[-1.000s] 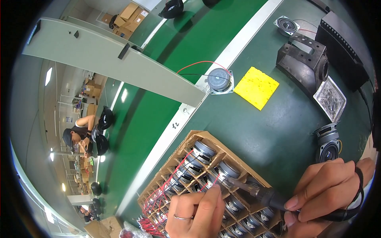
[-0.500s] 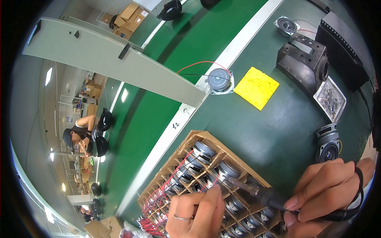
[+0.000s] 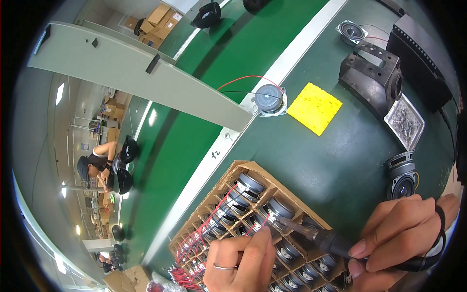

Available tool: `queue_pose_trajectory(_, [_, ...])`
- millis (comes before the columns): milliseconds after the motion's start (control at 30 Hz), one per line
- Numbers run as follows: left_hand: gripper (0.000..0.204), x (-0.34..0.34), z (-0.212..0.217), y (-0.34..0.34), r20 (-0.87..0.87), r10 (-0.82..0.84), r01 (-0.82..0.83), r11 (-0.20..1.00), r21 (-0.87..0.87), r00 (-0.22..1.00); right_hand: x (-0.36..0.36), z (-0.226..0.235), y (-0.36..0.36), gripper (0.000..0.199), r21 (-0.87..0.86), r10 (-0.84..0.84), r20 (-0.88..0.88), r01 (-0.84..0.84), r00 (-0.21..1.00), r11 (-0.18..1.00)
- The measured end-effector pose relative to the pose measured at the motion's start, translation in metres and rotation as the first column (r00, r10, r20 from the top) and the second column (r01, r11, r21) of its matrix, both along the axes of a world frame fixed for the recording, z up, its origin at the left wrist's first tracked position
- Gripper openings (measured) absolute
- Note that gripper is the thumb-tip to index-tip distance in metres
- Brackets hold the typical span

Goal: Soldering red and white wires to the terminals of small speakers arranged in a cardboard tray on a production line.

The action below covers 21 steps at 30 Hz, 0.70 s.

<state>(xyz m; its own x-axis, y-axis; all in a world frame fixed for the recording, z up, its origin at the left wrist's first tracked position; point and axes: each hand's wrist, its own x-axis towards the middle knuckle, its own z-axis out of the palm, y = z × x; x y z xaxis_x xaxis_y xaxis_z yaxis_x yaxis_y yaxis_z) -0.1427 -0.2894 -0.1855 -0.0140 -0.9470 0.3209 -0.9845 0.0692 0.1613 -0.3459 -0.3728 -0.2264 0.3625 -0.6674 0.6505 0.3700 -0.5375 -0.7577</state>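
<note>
Writing is sparse here. A short handwritten mark in dark ink (image 3: 215,155) sits on the white edge strip (image 3: 192,190) of the bench, and a blue label with pale lettering (image 3: 42,40) is fixed at the far end of the grey beam (image 3: 146,68). White stickers (image 3: 176,16) show on the stacked cardboard boxes (image 3: 158,22) at the top (their print is too small to make out).

The left hand (image 3: 241,260), a ring on one finger, has thumb and forefinger pinched together on a red wire (image 3: 266,219); the fingers partly hide the grip. The right hand (image 3: 401,231) is clamped around the dark handle of a soldering iron (image 3: 333,243), whose tip points left at the terminal side of a speaker (image 3: 281,208); whether the two touch, I cannot tell. That speaker stands tilted, grey magnet uppermost, in a compartment of the divided carton (image 3: 289,187), among rows of similar ones with red and black leads.

Beyond the carton lie a yellow sponge (image 3: 314,108) and, just beside it, a loose speaker (image 3: 268,99) with its magnet showing.
</note>
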Motion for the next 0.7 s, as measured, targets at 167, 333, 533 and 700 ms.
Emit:
queue_pose_trajectory(167, [0.024,-0.0012,0.0006,-0.0007,-0.010,-0.006,0.006,1.000,-0.003,1.000,0.0004,-0.0003,0.0006,0.019,-0.016,-0.027,0.030,0.027,0.999,1.000])
queue_pose_trajectory(333, [0.024,-0.0008,0.0011,-0.0001,-0.002,0.001,-0.001,1.000,0.007,1.000,0.0004,0.0016,0.0000,0.019,-0.018,-0.032,-0.021,0.032,0.999,0.999])
queue_pose_trajectory(533, [0.024,0.0000,0.0015,-0.0004,0.002,0.004,-0.004,1.000,0.006,1.000,0.0002,0.0019,-0.0016,0.018,-0.042,-0.014,-0.029,0.013,0.999,0.999])
queue_pose_trajectory(700, [0.024,-0.0012,0.0016,-0.0003,-0.005,0.000,0.000,1.000,0.010,1.000,0.0024,-0.0018,0.0006,0.018,-0.011,-0.023,0.057,0.023,0.998,1.000])
